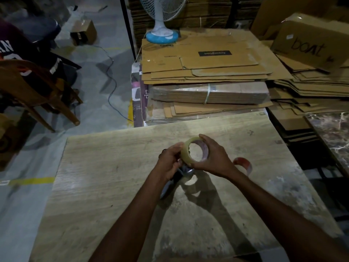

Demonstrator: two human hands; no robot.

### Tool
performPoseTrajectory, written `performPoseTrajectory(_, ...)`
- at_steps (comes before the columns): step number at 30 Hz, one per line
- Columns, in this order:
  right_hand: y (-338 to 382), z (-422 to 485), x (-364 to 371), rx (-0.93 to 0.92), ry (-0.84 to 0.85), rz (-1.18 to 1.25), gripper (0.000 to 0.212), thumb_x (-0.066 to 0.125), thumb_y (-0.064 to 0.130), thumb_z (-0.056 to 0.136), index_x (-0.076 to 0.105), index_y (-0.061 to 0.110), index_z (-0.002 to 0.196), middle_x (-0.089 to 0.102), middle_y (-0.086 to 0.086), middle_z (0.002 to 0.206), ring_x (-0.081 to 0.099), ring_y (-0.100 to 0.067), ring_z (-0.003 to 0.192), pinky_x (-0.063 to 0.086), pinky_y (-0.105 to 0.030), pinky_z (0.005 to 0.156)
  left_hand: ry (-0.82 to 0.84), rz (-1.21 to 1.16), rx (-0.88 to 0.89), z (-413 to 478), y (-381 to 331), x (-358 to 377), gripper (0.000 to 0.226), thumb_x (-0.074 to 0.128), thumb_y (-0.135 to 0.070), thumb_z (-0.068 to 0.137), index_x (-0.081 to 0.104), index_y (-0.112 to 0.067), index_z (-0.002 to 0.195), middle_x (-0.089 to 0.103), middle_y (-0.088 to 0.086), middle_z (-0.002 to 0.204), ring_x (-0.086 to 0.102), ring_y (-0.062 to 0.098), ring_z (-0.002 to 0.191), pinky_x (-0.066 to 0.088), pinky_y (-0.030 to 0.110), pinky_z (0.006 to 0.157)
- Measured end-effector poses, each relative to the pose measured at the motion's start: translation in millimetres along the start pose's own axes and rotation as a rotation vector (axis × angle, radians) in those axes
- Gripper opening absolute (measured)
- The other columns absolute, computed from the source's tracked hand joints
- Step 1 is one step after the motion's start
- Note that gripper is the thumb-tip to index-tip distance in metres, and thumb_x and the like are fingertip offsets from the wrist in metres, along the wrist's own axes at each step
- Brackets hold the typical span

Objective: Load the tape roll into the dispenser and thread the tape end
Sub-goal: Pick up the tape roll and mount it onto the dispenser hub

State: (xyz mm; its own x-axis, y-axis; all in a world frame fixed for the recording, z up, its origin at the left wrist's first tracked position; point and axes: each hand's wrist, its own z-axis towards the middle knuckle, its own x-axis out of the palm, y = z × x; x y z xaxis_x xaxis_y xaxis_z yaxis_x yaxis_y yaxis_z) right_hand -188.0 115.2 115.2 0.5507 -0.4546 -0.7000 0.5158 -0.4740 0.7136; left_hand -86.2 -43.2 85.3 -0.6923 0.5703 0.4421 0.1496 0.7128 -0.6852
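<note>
Now both hands, right [211,160] and left [170,160], grip glossy translucent tape roll [186,154] above grainy wooden table [105,167].

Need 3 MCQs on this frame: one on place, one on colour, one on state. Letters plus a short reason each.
1. Where is the fan?
A. on the cardboard stack
B. on the floor by the chair
C. on the table

2. What colour is the fan's base?
A. red
B. blue
C. black

3. What is the state of the tape roll?
A. lying flat on the table
B. seated in the dispenser
C. held up in both hands

Answers:
1 A, its base sits on the flattened cardboard beyond the table.
2 B, the round base is light blue.
3 C, the left hand and right hand grip it above the table, with the dark dispenser under the left hand.
</note>
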Motion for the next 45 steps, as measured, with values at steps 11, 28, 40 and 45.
performPoseTrajectory(11,2,0,6,-0.270,-0.149,-0.231,0.103,0.086,0.050,0.066,0.038,0.013,0.149,0.034,-0.011,0.156,0.038,-0.027,0.139,0.036,-0.041,0.114,0.036,0.328,0.279,-6,-1,-13,0.029,0.067,-0.023,0.098,0.072,-0.006,0.122,0.076,0.018,0.110,0.072,0.032,0.101,0.062,0.039,0.084)
performPoseTrajectory(28,-3,3,0,0.012,-0.086,0.209,0.073,0.087,0.035,0.077,0.053,0.029,0.142,0.072,0.007,0.110,0.071,-0.006,0.092,0.060,-0.020,0.074,0.085,0.212,0.309,-16,4,-18,0.032,0.068,-0.025,0.092,0.068,-0.009,0.119,0.075,0.016,0.110,0.072,0.028,0.100,0.062,0.039,0.080)
performPoseTrajectory(40,6,4,-9,0.694,0.129,1.155,0.020,0.057,0.027,0.101,0.065,0.015,0.114,0.064,-0.014,0.108,0.070,-0.023,0.082,0.062,-0.027,0.060,0.072,0.648,0.613,-12,-16,-10,0.043,0.085,-0.028,0.079,0.077,-0.011,0.117,0.070,0.013,0.093,0.068,0.013,0.083,0.062,0.041,0.070)
performPoseTrajectory(45,1,5,-8,0.717,0.111,1.149,0.032,0.058,0.027,0.100,0.060,0.009,0.126,0.064,-0.013,0.107,0.070,-0.023,0.082,0.062,-0.028,0.059,0.107,0.682,0.599,-7,-16,-9,0.034,0.080,-0.014,0.085,0.074,-0.006,0.118,0.066,0.011,0.088,0.065,0.005,0.076,0.057,0.031,0.066)
